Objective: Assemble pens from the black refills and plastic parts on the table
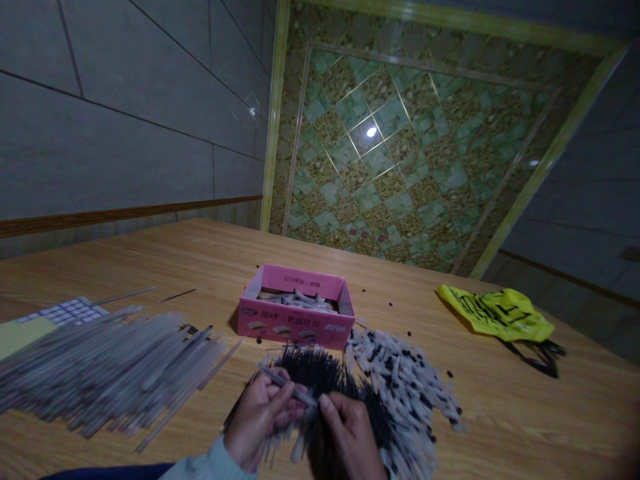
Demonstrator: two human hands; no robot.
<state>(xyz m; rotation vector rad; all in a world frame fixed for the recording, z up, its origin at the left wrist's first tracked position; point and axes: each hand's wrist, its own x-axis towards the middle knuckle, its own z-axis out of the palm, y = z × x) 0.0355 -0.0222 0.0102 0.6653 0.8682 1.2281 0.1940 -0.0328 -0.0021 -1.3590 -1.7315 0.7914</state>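
Note:
My left hand (260, 417) is closed around a bundle of thin grey tubes, with one grey tube (287, 385) lying across its fingers. My right hand (350, 433) pinches the near end of that tube with thumb and forefinger. Both hands hover over a heap of black refills (313, 370) at the table's near edge. Just to the right lies a heap of small white caps with black tips (400, 380). A wide pile of long grey tubes (110, 367) spreads across the left of the table.
A pink cardboard box (295, 327) with several pieces inside stands behind the heaps. A yellow plastic bag (500, 313) with black handles lies at right. A paper sheet (30, 327) peeks out at far left. The wooden table (525, 413) meets a grey wall.

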